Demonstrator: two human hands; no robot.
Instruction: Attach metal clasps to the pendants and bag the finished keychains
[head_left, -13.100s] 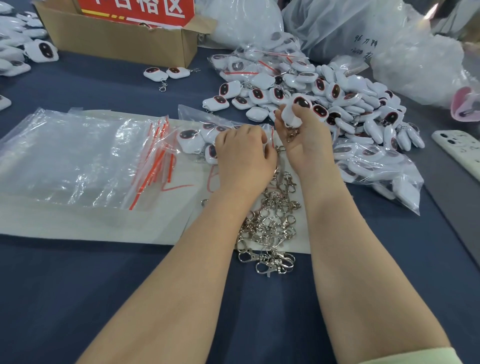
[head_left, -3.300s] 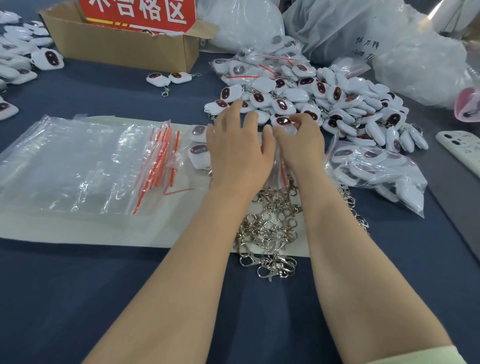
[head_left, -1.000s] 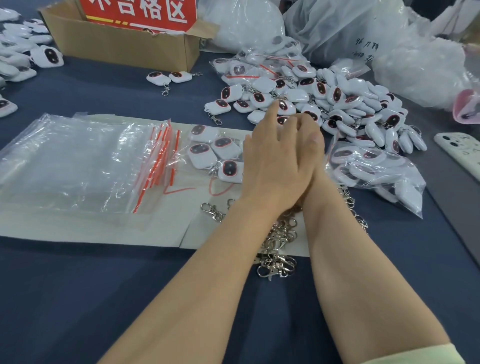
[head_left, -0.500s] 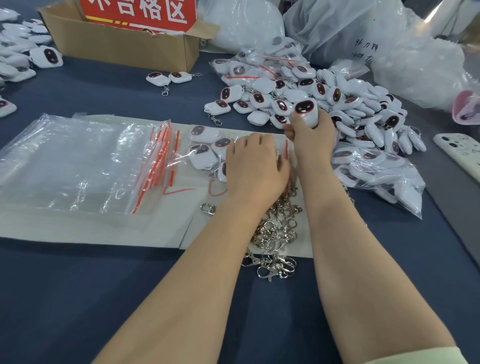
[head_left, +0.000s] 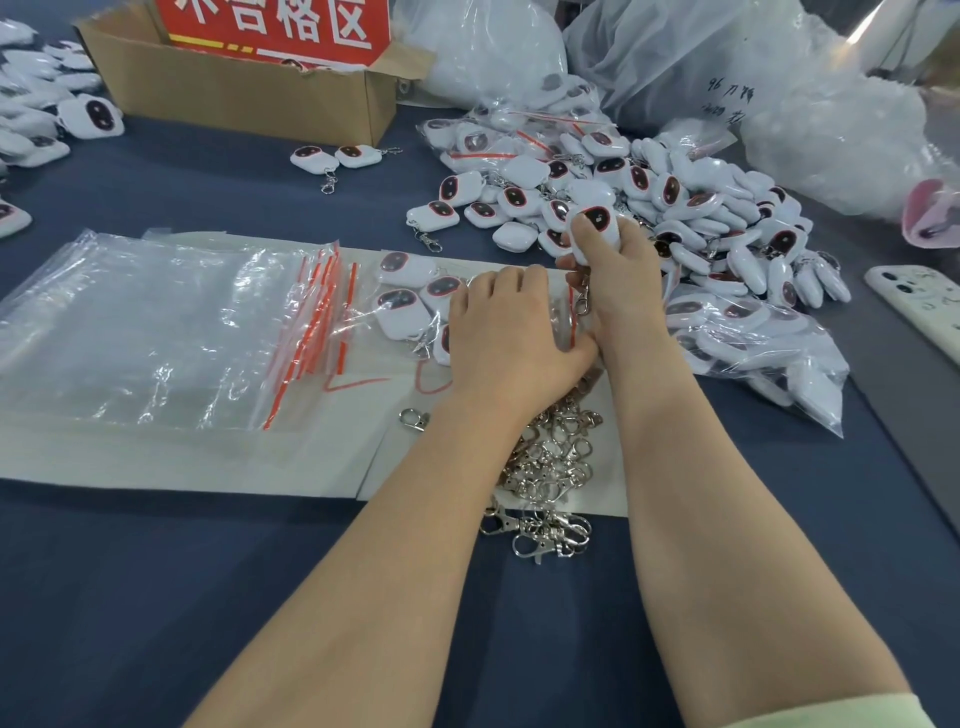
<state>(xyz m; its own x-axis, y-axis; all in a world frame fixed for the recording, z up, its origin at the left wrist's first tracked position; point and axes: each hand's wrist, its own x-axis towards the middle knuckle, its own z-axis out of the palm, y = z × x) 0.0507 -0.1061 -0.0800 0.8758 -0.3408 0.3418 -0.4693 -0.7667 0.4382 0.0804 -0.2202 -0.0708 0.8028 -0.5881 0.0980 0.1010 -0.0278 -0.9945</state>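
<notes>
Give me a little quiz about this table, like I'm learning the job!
1. True or false: the right hand holds a white pendant.
2. Where is most of the pile of metal clasps? A: inside the cardboard box. B: on the pale paper, between the forearms. C: on top of the phone.
3. Fill in: the left hand is on a clear ___ with pendants inside.
Key: 1 true. 2 B. 3 bag.
</notes>
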